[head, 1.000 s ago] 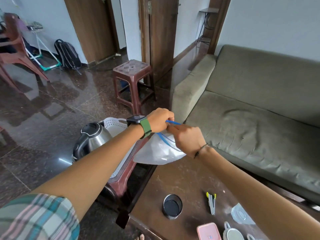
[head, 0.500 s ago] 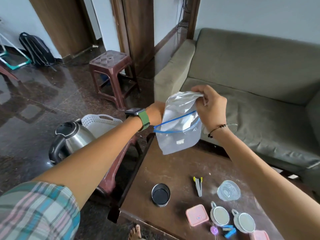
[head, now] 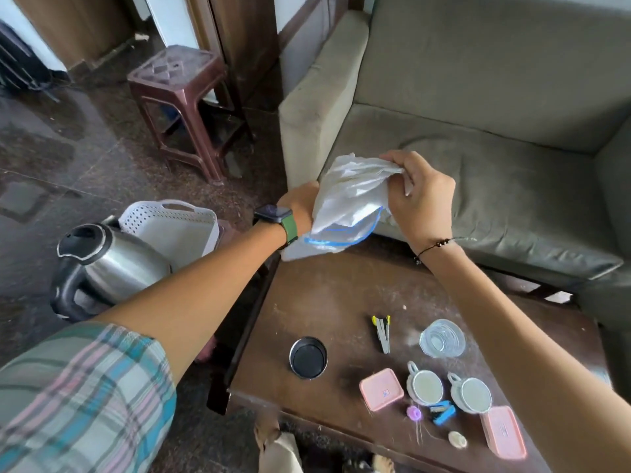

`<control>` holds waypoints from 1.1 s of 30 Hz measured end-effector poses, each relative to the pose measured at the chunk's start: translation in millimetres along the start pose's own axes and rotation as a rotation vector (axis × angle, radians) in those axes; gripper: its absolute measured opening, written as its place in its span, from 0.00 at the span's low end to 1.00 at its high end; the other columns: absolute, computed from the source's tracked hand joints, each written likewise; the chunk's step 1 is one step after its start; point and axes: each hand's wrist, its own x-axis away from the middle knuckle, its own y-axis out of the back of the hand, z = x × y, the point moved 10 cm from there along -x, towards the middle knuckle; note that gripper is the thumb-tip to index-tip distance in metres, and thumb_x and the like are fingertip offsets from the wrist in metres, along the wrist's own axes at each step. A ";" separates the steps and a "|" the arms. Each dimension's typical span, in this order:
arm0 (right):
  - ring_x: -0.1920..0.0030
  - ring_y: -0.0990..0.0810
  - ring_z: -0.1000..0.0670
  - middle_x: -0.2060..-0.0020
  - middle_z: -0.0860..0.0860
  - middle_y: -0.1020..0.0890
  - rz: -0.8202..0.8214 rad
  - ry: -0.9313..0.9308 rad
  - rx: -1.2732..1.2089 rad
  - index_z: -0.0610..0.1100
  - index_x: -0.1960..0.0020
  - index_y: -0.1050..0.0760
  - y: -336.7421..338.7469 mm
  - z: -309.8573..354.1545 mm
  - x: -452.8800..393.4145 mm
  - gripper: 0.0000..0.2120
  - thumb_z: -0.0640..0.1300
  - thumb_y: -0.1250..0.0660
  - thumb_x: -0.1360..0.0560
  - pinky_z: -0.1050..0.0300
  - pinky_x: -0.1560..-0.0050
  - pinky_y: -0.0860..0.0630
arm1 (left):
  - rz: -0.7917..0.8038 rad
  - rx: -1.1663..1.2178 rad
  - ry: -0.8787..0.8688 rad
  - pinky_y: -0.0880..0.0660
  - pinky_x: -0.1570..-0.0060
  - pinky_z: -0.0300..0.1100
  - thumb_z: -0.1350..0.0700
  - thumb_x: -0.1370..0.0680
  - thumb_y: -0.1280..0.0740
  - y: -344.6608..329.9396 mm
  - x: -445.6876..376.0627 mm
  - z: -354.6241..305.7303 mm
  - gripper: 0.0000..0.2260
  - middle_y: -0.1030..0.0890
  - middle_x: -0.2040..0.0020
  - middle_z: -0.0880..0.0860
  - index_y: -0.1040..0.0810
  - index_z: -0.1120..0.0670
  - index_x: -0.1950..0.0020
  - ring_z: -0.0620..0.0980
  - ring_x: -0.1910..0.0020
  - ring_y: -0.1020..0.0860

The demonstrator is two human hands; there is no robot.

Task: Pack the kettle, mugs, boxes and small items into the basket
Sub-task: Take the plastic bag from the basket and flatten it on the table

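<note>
Both hands hold a clear zip bag (head: 348, 206) with a blue seal above the far end of the brown table (head: 327, 295). My right hand (head: 420, 196) pinches the bag's crumpled top; my left hand (head: 300, 203) is partly hidden behind its side. A steel kettle (head: 112, 264) sits in the white perforated basket (head: 177, 223) at the left. On the table lie a dark cup (head: 308, 357), two white mugs (head: 425, 387) (head: 471, 394), two pink boxes (head: 380, 389) (head: 503, 431), tweezers (head: 382, 331) and a blue clip (head: 443, 412).
A clear lid (head: 442, 337), a purple bit (head: 414, 413) and a small white piece (head: 457, 439) also lie on the table. A grey sofa (head: 495, 131) stands behind it. A brown plastic stool (head: 184, 107) stands on the dark floor at the left.
The bag has been lifted from beside the basket and turned seal-down. My right hand rose to grip its crumpled upper end. The view tilted down toward the table.
</note>
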 end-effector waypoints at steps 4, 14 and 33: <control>0.57 0.19 0.39 0.58 0.41 0.15 0.017 -0.027 0.093 0.39 0.48 0.21 -11.4 -21.4 10.2 0.16 0.31 0.41 0.31 0.47 0.58 0.24 | 0.040 0.042 0.035 0.30 0.39 0.49 0.55 0.20 0.48 -32.4 -12.2 18.2 0.18 0.24 0.38 0.65 0.28 0.64 0.38 0.62 0.39 0.25; 0.60 0.19 0.36 0.62 0.38 0.16 0.124 -0.077 0.293 0.40 0.44 0.21 -67.1 -111.1 81.8 0.19 0.33 0.40 0.32 0.50 0.62 0.25 | 0.281 -0.381 -0.241 0.24 0.54 0.52 0.67 0.25 0.39 -229.2 8.4 79.1 0.11 0.25 0.44 0.60 0.27 0.61 0.44 0.60 0.45 0.24; 0.69 0.17 0.44 0.67 0.46 0.15 0.385 0.292 0.329 0.40 0.59 0.18 -121.8 -61.0 137.9 0.12 0.32 0.36 0.39 0.58 0.73 0.22 | 0.230 2.059 0.486 0.25 0.43 0.50 0.39 0.22 0.48 -222.5 52.7 72.8 0.27 0.21 0.41 0.59 0.28 0.58 0.35 0.56 0.44 0.21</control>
